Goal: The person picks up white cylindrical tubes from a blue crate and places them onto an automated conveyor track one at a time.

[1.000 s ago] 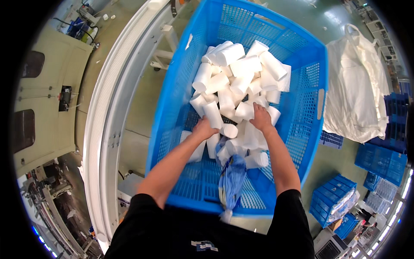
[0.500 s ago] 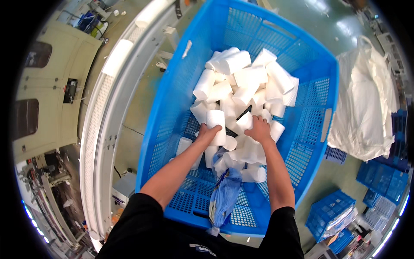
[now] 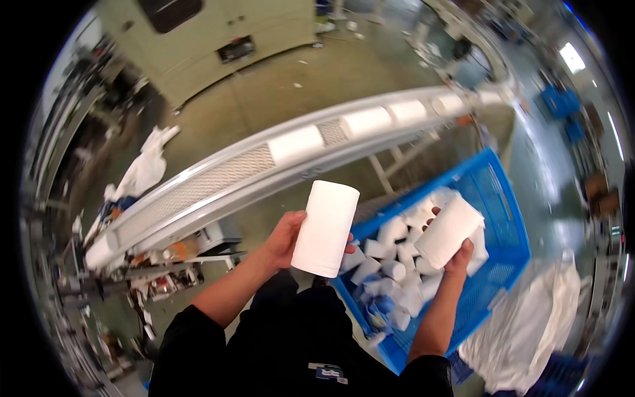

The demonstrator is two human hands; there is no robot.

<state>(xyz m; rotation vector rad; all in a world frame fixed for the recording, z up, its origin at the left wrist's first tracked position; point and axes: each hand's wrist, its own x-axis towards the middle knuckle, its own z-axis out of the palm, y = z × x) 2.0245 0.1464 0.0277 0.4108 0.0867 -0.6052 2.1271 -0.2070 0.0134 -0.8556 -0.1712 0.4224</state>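
My left hand is wrapped round a white paper roll, held up between me and the conveyor belt. A second white paper roll is gripped by my right hand, tilted above the blue crate. Below it in the crate lies a heap of loose white rolls. Beside them, at the crate's near left corner, is a crumpled blue plastic bag.
The conveyor curves across in front, carrying several spaced white rolls. Beyond it stands a pale cabinet machine. A large white sack lies right of the crate. White cloth lies on the far left.
Both hands have lifted a roll each out of the crate. My view has turned left toward the conveyor, so the crate now sits to the right.
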